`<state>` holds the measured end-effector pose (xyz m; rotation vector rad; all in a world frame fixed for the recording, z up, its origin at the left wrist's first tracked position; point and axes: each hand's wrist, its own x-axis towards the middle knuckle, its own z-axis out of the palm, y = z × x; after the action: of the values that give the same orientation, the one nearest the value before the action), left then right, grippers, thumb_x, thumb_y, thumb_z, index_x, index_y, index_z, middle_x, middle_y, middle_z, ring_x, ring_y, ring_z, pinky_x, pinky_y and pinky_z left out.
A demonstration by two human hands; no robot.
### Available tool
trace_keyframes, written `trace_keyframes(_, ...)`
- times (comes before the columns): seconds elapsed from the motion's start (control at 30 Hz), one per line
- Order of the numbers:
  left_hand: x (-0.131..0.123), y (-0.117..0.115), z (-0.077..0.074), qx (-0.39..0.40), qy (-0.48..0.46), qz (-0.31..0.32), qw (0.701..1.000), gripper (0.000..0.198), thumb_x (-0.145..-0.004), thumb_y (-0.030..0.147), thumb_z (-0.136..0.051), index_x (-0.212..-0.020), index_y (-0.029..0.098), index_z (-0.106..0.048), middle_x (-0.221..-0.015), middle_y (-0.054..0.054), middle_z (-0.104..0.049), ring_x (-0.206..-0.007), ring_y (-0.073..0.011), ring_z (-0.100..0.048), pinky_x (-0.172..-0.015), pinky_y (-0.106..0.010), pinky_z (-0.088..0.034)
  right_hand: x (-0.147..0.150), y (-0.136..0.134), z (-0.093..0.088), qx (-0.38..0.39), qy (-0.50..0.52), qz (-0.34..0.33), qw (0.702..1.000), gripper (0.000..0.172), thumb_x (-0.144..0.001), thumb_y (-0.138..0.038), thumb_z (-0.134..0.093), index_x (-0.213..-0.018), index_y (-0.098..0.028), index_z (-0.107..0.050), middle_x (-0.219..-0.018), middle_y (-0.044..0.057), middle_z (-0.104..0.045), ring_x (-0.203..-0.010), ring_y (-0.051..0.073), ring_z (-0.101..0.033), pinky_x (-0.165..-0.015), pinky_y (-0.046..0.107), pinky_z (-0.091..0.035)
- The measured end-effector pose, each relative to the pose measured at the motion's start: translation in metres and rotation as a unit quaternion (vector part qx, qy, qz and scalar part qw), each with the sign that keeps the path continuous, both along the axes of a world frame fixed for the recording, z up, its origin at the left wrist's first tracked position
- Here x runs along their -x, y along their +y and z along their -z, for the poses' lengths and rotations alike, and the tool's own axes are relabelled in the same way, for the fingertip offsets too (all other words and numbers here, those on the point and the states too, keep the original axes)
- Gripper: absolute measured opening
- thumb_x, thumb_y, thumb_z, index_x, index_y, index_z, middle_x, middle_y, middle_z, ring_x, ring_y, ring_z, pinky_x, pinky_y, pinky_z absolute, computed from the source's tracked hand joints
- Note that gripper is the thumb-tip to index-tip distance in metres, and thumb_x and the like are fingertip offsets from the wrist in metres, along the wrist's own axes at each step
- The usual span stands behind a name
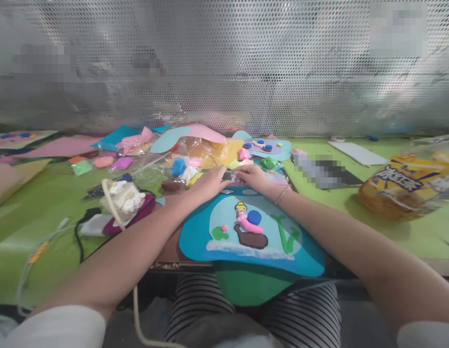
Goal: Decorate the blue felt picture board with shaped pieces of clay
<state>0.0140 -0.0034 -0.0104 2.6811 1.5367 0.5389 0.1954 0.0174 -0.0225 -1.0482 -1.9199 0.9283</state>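
A blue and green foam picture board (246,241) with a clay figure (249,224) on it lies at the table's front edge, over my lap. At its far end my left hand (208,183) and my right hand (255,178) meet, fingers pinched together on a small item I cannot make out. Clay pieces in clear bags (184,166) lie just past my hands. A bracelet circles my right wrist.
A green table (32,212) carries coloured foam sheets (119,137), clay lumps (103,162), a white charger with cables (95,224), a phone with a plush charm (124,198) and a yellow snack bag (409,186). A perforated metal wall (224,67) stands behind.
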Motion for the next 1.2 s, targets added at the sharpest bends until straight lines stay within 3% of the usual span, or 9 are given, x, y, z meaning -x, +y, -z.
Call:
trace_keyframes(0.33,0.003,0.002,0.005,0.006,0.021,0.029,0.999,0.027,-0.087,0.043,-0.052,-0.094,0.017,-0.050,-0.092,-0.008,-0.063,-0.085,-0.0231,-0.061,-0.066,-0.029,-0.042,0.005,-0.003,0.001,0.010,-0.036,-0.016,0.999,0.018,-0.078,-0.015,-0.048,-0.086,-0.010,-0.063,-0.058,-0.001,-0.059,-0.052,0.010,-0.053,-0.054,0.022,-0.044)
trace_keyframes(0.47,0.003,0.001,0.005,0.012,0.026,0.038,0.999,0.028,-0.088,0.044,-0.051,-0.096,0.017,-0.049,-0.094,-0.008,-0.063,-0.087,-0.0232,-0.061,-0.066,-0.028,-0.042,0.006,-0.005,-0.001,-0.001,-0.057,-0.009,0.998,0.015,-0.075,-0.010,-0.046,-0.079,-0.013,-0.060,-0.056,-0.002,-0.057,-0.052,0.009,-0.053,-0.053,0.020,-0.043)
trace_keyframes(0.7,0.001,-0.004,0.000,0.032,0.032,0.038,0.998,0.029,-0.088,0.045,-0.049,-0.097,0.017,-0.050,-0.097,-0.009,-0.064,-0.089,-0.0252,-0.062,-0.067,-0.030,-0.042,0.009,-0.011,-0.006,0.014,-0.068,0.010,0.998,0.012,-0.077,-0.012,-0.046,-0.070,-0.015,-0.055,-0.053,-0.004,-0.053,-0.049,0.009,-0.050,-0.049,0.019,-0.040)
trace_keyframes(1.2,0.000,-0.007,-0.002,0.044,0.046,0.028,0.998,0.027,-0.087,0.044,-0.049,-0.096,0.019,-0.051,-0.098,-0.009,-0.065,-0.091,-0.0261,-0.062,-0.067,-0.031,-0.044,0.008,-0.010,-0.002,-0.020,-0.108,0.011,0.994,0.011,-0.079,-0.015,-0.047,-0.071,-0.015,-0.055,-0.056,-0.003,-0.057,-0.046,0.007,-0.049,-0.047,0.018,-0.038)
